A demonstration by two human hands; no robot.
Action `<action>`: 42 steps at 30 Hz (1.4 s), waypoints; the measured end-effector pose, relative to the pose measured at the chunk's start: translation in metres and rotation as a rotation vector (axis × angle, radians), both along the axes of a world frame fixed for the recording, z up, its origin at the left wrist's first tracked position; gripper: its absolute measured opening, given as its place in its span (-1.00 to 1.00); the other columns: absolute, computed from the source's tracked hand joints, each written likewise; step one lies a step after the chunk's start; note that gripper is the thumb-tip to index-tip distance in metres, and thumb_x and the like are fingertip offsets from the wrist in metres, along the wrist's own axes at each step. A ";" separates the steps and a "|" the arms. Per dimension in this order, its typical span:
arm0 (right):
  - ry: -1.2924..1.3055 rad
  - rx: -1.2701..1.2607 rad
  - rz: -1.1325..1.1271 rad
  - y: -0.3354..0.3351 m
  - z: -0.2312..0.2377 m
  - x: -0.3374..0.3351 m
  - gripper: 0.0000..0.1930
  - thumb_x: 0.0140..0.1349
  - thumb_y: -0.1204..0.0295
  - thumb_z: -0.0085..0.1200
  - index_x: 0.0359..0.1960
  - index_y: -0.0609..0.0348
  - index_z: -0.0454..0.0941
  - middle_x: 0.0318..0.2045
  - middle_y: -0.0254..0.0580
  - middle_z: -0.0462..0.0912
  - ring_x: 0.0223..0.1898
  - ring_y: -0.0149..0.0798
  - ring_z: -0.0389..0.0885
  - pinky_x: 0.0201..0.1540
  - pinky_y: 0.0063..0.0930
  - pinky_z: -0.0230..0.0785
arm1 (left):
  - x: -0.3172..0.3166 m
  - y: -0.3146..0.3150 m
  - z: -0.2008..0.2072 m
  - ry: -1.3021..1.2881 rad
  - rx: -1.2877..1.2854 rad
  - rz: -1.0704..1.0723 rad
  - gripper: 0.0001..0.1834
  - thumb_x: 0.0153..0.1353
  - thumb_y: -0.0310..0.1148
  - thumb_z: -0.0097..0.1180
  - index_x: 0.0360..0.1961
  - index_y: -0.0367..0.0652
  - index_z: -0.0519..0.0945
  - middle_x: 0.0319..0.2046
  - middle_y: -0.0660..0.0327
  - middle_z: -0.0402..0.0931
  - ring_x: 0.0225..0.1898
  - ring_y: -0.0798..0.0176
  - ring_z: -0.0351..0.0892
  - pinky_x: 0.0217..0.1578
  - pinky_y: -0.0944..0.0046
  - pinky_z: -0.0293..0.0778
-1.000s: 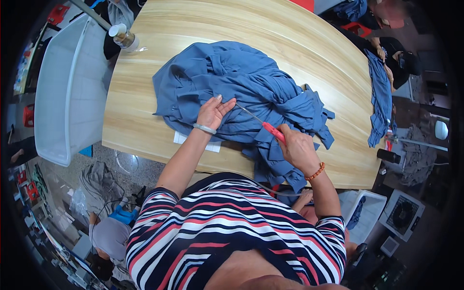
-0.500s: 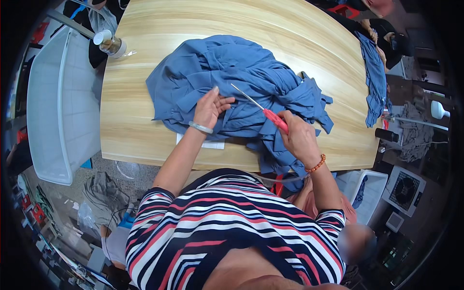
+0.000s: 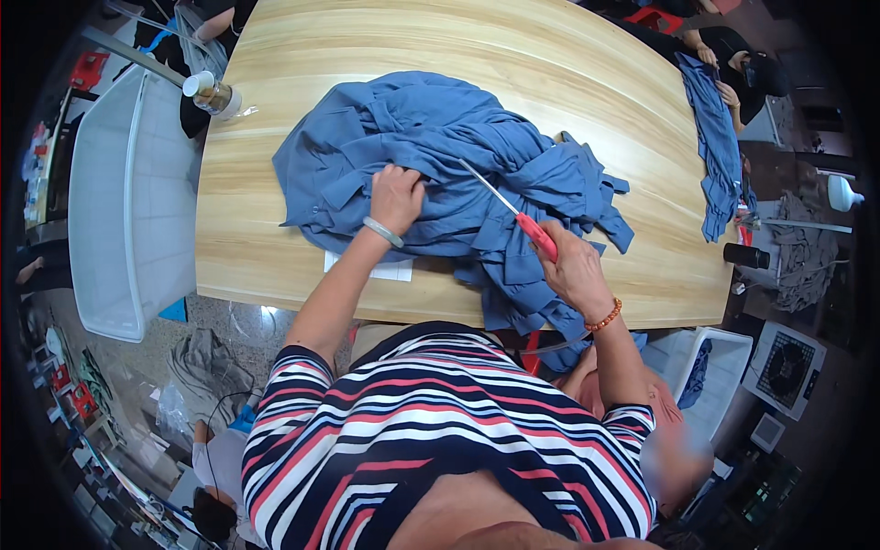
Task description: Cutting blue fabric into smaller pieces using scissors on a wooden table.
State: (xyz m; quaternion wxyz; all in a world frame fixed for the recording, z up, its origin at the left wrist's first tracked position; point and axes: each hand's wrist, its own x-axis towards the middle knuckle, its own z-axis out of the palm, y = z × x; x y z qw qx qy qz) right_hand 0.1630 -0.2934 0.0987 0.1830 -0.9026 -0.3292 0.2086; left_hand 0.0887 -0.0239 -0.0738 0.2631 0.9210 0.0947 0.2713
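A heap of crumpled blue garments [image 3: 357, 137] lies across the table in front of me, part of it hanging over the near edge. My left hand [image 3: 397, 200] rests on the heap with its fingers curled down and closed on the blue cloth. In my right hand [image 3: 576, 271] is a red-handled tool [image 3: 533, 233] with a slim pointed metal blade; its exact kind I cannot make out. The blade points up and left over the cloth, and my fingers wrap round the handle. White paper [image 3: 371, 267] sticks out from under the heap's near side.
The wooden table [image 3: 275, 37] carries a glass jar [image 3: 213, 95] at its far left and a black cylinder [image 3: 747, 256] at the right edge. A white tub [image 3: 133, 211] stands to the left. At the far right a person [image 3: 742, 69] handles blue cloth [image 3: 715, 151]; another person [image 3: 674, 449] sits near my right arm.
My left hand has turned over from open, fingers spread, to closed on the cloth. The tool in my right hand has shifted slightly right.
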 end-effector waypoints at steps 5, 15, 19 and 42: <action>0.007 0.027 0.003 -0.015 -0.005 0.002 -0.80 0.21 0.38 0.07 -0.18 0.14 0.44 -0.43 0.10 0.59 -0.35 0.16 0.56 -0.28 -0.10 0.37 | 0.001 0.029 0.021 0.264 -1.322 -0.131 -0.87 0.24 -0.40 0.14 -0.32 -0.26 0.62 -0.42 0.36 0.58 -0.37 0.49 0.51 -0.32 0.50 0.38; 0.047 -0.126 0.384 -0.012 0.006 -0.009 -0.79 0.17 0.36 0.07 -0.25 0.22 0.44 -0.62 0.07 0.56 -0.51 0.13 0.59 -0.44 -0.07 0.40 | -0.005 0.010 0.018 0.269 -2.177 -0.153 -0.94 0.26 -0.46 0.10 -0.25 -0.16 0.54 -0.28 0.31 0.58 -0.19 0.34 0.56 -0.10 0.20 0.47; -0.019 -0.141 0.284 -0.004 0.012 -0.006 -0.78 0.16 0.35 0.07 -0.26 0.23 0.44 -0.64 0.05 0.56 -0.53 0.11 0.58 -0.46 -0.09 0.40 | -0.008 0.006 0.007 0.152 -2.027 0.065 -0.95 0.24 -0.43 0.12 -0.28 -0.12 0.57 -0.28 0.32 0.58 -0.16 0.32 0.56 -0.12 0.11 0.46; 0.291 0.614 -0.355 -0.200 -0.042 0.069 -0.44 0.30 0.28 -0.02 0.26 0.30 0.19 0.10 0.01 0.34 0.07 -0.21 0.37 0.12 -0.31 0.26 | 0.016 -0.201 0.224 -0.200 -1.240 -1.195 -0.95 0.11 -0.52 0.15 -0.42 -0.27 0.54 -0.40 0.12 0.51 -0.25 0.07 0.48 -0.12 0.12 0.35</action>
